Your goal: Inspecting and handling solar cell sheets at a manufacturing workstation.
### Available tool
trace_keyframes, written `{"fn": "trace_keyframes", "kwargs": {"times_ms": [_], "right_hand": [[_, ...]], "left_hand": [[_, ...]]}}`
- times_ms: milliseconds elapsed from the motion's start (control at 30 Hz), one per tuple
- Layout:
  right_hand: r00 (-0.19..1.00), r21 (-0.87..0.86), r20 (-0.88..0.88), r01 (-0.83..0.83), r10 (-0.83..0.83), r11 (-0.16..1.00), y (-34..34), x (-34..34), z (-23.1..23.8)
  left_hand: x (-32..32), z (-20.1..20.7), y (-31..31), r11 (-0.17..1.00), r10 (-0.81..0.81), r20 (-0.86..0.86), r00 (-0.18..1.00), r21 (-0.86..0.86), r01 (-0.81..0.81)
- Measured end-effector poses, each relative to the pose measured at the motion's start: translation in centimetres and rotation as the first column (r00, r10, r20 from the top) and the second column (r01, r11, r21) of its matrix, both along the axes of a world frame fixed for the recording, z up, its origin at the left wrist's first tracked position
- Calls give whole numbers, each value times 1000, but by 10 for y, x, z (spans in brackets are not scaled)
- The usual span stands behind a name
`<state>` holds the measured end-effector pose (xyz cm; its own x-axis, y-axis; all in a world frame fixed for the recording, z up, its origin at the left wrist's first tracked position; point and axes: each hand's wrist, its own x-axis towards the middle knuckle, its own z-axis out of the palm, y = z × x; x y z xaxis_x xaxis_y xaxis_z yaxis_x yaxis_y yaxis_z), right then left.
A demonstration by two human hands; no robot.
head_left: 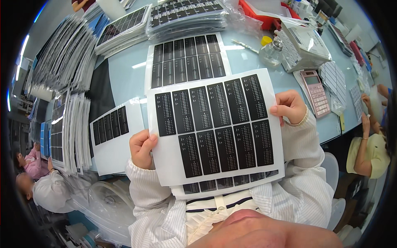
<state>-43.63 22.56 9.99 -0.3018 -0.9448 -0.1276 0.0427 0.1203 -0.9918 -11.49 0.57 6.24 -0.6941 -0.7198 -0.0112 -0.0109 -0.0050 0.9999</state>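
Between my two hands I hold up a white sheet of black labels point(215, 128), set in two rows; a bare white patch shows at its lower left. My left hand point(142, 149) pinches its left edge with thumb and fingers. At the upper right edge, my right hand point(291, 107) grips the same sheet, thumb on top. Beneath its lower edge another label sheet point(225, 183) peeks out near my lap. Just beyond lies a similar full sheet point(188, 62) on the table. A partly bare sheet point(113, 128), with one row of labels, rests to the left.
Tall stacks of sheets point(62, 53) crowd the left side, with more piles point(186, 20) at the back. A pink calculator point(315, 93), a clear bottle point(271, 51) and a red bin point(256, 17) stand rightward. Co-workers sit at both sides, one in yellow point(368, 153).
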Motion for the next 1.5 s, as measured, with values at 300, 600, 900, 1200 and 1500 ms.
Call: {"fn": "trace_keyframes", "kwargs": {"times_ms": [300, 600, 900, 1200, 1500], "right_hand": [[1000, 6, -1, -7, 7, 1000, 0, -2, -3], [1000, -5, -13, 1, -1, 1000, -2, -2, -4], [1000, -29, -6, 1, -1, 1000, -1, -2, -3], [1000, -44, -6, 15, -16, 999, 2, -3, -4], [997, -87, -72, 5, -11, 996, 3, -2, -2]], "left_hand": [[2, -3, -2, 1000, -16, 10, 1000, -3, 16], [-1, 0, -1, 1000, -9, -4, 1000, 11, 10], [3, -5, -2, 1000, 12, 0, 1000, -27, -12], [0, -3, 1, 997, 55, -29, 998, -51, -57], [0, -2, 2, 990, 65, -27, 998, -124, -68]]}}
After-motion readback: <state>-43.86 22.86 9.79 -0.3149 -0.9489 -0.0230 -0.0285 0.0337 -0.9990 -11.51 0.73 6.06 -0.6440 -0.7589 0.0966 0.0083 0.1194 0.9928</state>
